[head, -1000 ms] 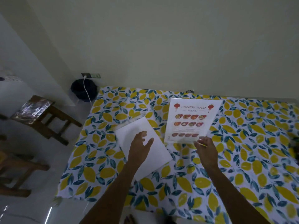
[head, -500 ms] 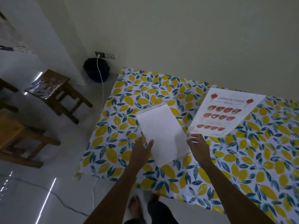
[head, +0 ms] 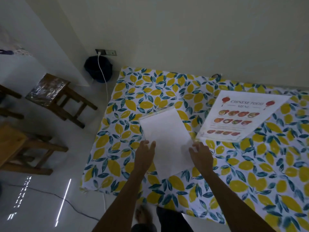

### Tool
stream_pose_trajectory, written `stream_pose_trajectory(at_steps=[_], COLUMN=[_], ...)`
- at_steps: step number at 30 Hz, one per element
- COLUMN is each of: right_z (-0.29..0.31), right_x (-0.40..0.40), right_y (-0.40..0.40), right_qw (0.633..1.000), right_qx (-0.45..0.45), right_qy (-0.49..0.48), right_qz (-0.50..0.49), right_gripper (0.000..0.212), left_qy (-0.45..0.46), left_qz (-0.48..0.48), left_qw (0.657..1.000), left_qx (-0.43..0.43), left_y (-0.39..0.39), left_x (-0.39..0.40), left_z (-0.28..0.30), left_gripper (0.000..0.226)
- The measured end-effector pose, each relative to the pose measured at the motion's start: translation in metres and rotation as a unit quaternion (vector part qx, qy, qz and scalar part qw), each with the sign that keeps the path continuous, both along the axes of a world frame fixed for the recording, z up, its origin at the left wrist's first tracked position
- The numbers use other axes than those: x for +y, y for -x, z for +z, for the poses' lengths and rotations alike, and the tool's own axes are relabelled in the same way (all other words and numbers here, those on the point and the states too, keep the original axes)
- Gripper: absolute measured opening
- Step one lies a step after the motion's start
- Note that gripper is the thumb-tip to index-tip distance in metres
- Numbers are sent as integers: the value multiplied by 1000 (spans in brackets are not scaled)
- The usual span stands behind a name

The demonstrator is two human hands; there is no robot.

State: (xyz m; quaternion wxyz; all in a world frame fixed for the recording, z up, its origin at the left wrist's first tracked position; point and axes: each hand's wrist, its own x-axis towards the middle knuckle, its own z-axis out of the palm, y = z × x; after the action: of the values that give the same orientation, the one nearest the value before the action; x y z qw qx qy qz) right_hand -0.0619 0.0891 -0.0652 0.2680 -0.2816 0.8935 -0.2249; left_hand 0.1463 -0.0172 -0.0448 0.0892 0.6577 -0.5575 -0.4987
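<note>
View from your head, looking down. A plain white sheet [head: 165, 141] lies flat on the table [head: 270, 186], at the centre of the frame, turned slightly so that its long sides run from upper left to lower right. A lemon-print cloth [head: 133, 91] covers the table.

Your left grip [head: 144, 154] is at the sheet's lower left edge, fingers straight and spread, holding nothing. Its fingertips overlap the paper's margin, but you cannot tell whether they touch it. Your right grip [head: 201, 156] is at the sheet's lower right edge, fingers loosely bent, also holding nothing, and its fingertips overlap the paper's margin there.

To the right of the sheet and just beside it lies a printed menu [head: 240, 118] headed "Chinese Food Menu", flat on the cloth, with rows of dish photographs.

At the upper left of the frame a wooden stool [head: 55, 96] stands on the pale floor [head: 41, 198]. Above centre-left, a dark bin [head: 93, 71] sits against the wall [head: 184, 30], and a white cable [head: 103, 76] runs down from a socket [head: 105, 52] in front of it.
</note>
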Motion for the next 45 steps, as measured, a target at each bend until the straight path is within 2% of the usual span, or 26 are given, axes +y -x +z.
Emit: stream_pose_trajectory(at_steps=[3,6,8,11,14,17,21,23,27,32,37,41,45], right_z=[1,4,9,20,32,38,49,55,64,82,105,120,123], right_x=[6,17,26,43,69,91,112,120,129,122,90,50,13], right_y=[0,-2,-6,-15,-27,-42,-65,-73,-80,-70,-45,-22,-8], right_qw=[999,998,997,993,986,986,984,985,982,981,970,971,964], right_qx=[-25,-36,-46,-79,-110,-60,-71,-47,-7,-3,23,36,39], right_qy=[-10,-1,15,57,111,127,146,149,169,182,227,223,248], right_qz=[19,49,60,69,64,96,68,71,79,67,81,81,92], right_gripper=[27,26,29,30,42,52,43,39,39,55,23,27,19], left_qy=[-55,-53,-21,86,122,130,102,105,148,217,273,302,358], left_qz=[29,-13,-55,-130,-150,-149,-136,-123,-157,-176,-223,-221,-221], left_qw=[998,998,998,987,981,978,979,978,966,947,923,915,899], left_qx=[19,16,-10,-48,2,70,113,131,140,158,153,151,120], left_y=[-12,-28,-37,-57,-75,-96,-116,-119,-127,-122,-106,-85,-60], left_x=[-14,-21,-20,-16,-3,9,26,34,40,36,11,-19,-51], left_z=[-3,-15,-10,-8,4,-1,3,15,27,46,65,81,88], left_gripper=[51,59,50,31,35,35,22,21,21,21,19,26,38])
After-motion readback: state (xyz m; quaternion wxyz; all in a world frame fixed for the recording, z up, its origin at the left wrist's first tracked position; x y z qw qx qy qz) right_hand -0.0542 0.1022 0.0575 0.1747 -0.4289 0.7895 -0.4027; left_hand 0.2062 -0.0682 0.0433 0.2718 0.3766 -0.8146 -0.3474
